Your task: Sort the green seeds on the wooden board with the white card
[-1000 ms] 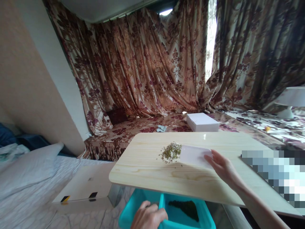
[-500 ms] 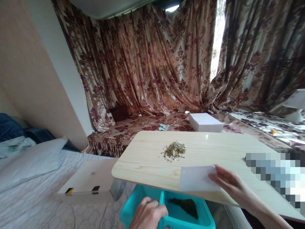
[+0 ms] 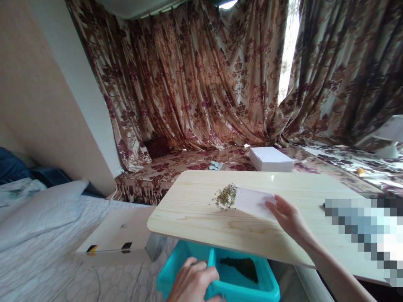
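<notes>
My right hand (image 3: 287, 214) pinches a thin white card (image 3: 253, 200) by its right end. The card's left edge meets a loose heap of small green and pale seed-like bits (image 3: 226, 197) on the wooden tabletop (image 3: 195, 214), covering part of the heap. Below the table's near edge, my left hand (image 3: 197, 280) curls over the near side of a teal two-part container (image 3: 273, 285), by its divider. Dark green bits (image 3: 242, 268) lie in the container's right compartment. My hand hides much of the left compartment.
A white box (image 3: 271, 156) stands behind the table. At the left, a flat white carton (image 3: 116, 235) rests on the quilted bed (image 3: 37, 268). A blurred-out object (image 3: 362, 222) lies on the table's right side. Floral curtains (image 3: 201, 84) hang at the back.
My right hand has moved the card up and left from the table's near edge to the heap. My left hand stays on the container.
</notes>
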`<state>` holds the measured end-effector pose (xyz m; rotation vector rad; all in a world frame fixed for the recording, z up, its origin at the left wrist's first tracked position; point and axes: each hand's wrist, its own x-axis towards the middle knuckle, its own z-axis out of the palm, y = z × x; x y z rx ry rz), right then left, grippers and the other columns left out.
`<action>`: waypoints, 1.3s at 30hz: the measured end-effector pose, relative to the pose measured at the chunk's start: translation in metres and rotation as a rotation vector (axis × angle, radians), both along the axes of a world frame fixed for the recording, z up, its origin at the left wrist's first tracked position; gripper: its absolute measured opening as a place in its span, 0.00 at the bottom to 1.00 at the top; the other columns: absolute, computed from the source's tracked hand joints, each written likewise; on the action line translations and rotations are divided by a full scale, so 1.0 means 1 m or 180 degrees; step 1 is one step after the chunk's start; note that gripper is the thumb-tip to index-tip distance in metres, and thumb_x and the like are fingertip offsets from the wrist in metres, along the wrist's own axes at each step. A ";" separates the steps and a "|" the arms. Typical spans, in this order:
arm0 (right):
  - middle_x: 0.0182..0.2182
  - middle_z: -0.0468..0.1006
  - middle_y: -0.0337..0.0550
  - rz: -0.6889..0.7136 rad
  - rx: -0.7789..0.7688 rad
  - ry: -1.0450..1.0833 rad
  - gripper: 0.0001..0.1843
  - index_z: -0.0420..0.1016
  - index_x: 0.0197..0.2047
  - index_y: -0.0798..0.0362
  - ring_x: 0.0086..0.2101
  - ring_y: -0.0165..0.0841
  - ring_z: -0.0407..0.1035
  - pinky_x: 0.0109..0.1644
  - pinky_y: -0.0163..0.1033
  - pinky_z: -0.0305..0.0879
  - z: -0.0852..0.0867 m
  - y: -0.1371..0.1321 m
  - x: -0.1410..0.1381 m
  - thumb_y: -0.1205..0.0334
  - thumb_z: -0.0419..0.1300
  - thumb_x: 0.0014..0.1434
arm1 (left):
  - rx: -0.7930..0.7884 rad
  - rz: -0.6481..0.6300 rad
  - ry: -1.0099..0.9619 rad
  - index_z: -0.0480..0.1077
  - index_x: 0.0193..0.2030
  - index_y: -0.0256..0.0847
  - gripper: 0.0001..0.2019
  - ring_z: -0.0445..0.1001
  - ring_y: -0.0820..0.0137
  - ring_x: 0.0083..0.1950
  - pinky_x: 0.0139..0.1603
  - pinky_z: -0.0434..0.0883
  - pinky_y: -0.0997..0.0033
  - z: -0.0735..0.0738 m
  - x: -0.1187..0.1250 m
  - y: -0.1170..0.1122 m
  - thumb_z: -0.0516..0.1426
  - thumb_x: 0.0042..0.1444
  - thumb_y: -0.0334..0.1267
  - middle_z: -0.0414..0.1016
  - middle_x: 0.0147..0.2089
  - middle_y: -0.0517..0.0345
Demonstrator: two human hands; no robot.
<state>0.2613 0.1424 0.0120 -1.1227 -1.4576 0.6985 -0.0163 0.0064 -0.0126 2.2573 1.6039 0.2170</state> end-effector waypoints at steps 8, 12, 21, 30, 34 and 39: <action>0.23 0.81 0.43 0.0117 -0.0039 0.0064 0.21 0.71 0.25 0.48 0.26 0.40 0.75 0.33 0.42 0.74 0.008 -0.004 -0.012 0.38 0.64 0.45 | 0.0033 0.0085 -0.0086 0.75 0.40 0.47 0.11 0.71 0.62 0.46 0.54 0.61 0.64 -0.004 -0.002 -0.001 0.67 0.49 0.40 0.75 0.38 0.61; 0.25 0.81 0.44 0.0250 -0.0035 0.0126 0.22 0.72 0.27 0.48 0.29 0.42 0.76 0.36 0.44 0.74 0.008 0.000 -0.020 0.37 0.64 0.45 | 0.0022 0.0082 -0.0109 0.75 0.39 0.47 0.10 0.71 0.62 0.46 0.55 0.61 0.63 -0.003 -0.002 -0.001 0.67 0.49 0.39 0.74 0.38 0.61; 0.26 0.81 0.44 0.0253 0.0007 -0.0024 0.17 0.72 0.29 0.49 0.32 0.42 0.77 0.36 0.43 0.74 -0.006 0.009 -0.023 0.43 0.62 0.50 | -0.0041 0.0160 -0.0067 0.74 0.39 0.45 0.08 0.72 0.64 0.46 0.58 0.58 0.63 0.007 -0.002 -0.006 0.66 0.52 0.36 0.75 0.38 0.62; 0.27 0.82 0.44 0.0190 0.0055 -0.0041 0.14 0.72 0.29 0.48 0.32 0.41 0.77 0.36 0.42 0.74 -0.005 0.009 -0.022 0.46 0.61 0.51 | 0.0147 0.0026 -0.0032 0.74 0.38 0.47 0.10 0.74 0.65 0.42 0.54 0.61 0.67 -0.004 -0.012 0.003 0.67 0.49 0.40 0.76 0.37 0.63; 0.27 0.82 0.44 0.0205 -0.0005 -0.0099 0.13 0.72 0.29 0.49 0.31 0.41 0.76 0.34 0.42 0.73 -0.005 0.009 -0.024 0.48 0.61 0.51 | 0.0118 0.0025 0.0044 0.74 0.38 0.46 0.10 0.74 0.65 0.43 0.53 0.61 0.68 -0.003 -0.013 0.003 0.67 0.49 0.38 0.76 0.37 0.62; 0.27 0.81 0.43 0.0206 -0.0040 0.0014 0.13 0.71 0.29 0.48 0.32 0.41 0.76 0.36 0.42 0.73 -0.006 0.009 -0.024 0.48 0.61 0.52 | 0.0026 0.0100 0.0028 0.74 0.38 0.47 0.09 0.73 0.64 0.44 0.53 0.62 0.66 0.005 -0.013 0.000 0.67 0.50 0.38 0.75 0.37 0.62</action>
